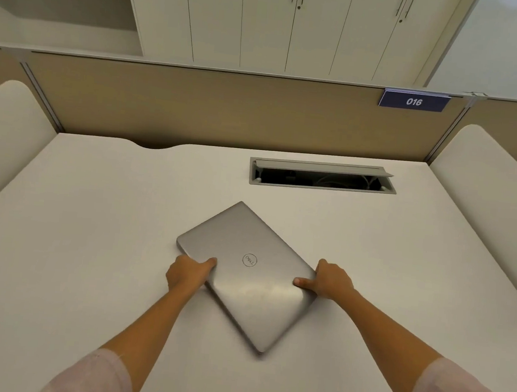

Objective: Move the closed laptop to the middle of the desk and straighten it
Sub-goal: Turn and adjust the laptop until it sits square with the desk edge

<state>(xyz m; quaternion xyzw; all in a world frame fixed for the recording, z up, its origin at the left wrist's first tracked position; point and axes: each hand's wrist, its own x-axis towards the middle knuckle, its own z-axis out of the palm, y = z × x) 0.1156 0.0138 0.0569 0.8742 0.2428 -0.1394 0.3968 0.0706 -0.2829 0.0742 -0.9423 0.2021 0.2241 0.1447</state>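
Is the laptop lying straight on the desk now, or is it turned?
Turned. The laptop lies flat and closed, with one corner pointing at the person. The left hand and right hand grip opposite edges.

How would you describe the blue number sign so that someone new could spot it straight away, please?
Start at the white desk and look up to the tan partition behind it. Follow its top rail to the right, above the open cable hatch. The blue number sign hangs there, the only dark blue thing, reading 016 in white.
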